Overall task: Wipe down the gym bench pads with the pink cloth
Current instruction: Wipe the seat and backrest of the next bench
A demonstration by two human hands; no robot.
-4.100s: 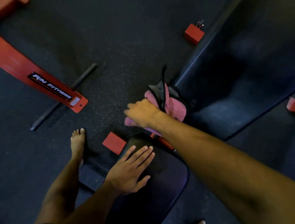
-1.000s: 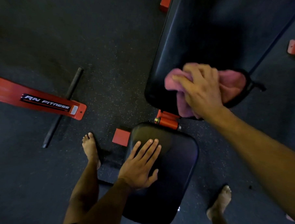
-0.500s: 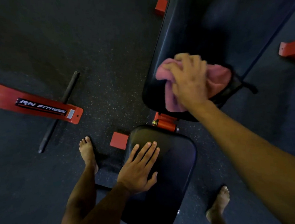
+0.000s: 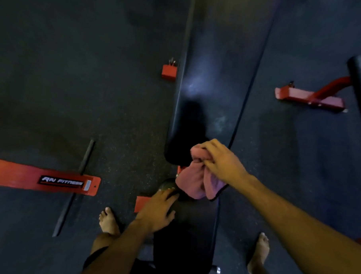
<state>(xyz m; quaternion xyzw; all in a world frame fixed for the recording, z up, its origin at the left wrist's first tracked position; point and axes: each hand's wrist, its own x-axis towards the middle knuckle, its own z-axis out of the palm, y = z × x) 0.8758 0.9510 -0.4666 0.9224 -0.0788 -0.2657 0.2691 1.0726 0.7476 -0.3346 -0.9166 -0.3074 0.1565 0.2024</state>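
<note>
- Now your right hand (image 4: 222, 159) pinches the bunched pink cloth (image 4: 196, 183) between thumb and fingers, and the cloth hangs over the gap between the two pads.
- Your left hand (image 4: 157, 210) rests flat, fingers spread, on the near seat pad (image 4: 191, 236).
- Beyond it, the long back pad (image 4: 217, 80) stretches far up the scene.
- On the left floor, a red frame bar (image 4: 24, 176) carries a black label (image 4: 60, 181) reading "RN FITNESS".

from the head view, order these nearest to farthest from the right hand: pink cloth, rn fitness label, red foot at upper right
Measured from the right hand:
1. pink cloth, gripped in that hand, hanging below it.
2. red foot, on the floor up and to the right.
3. RN Fitness label, on the red bar far left.
</note>
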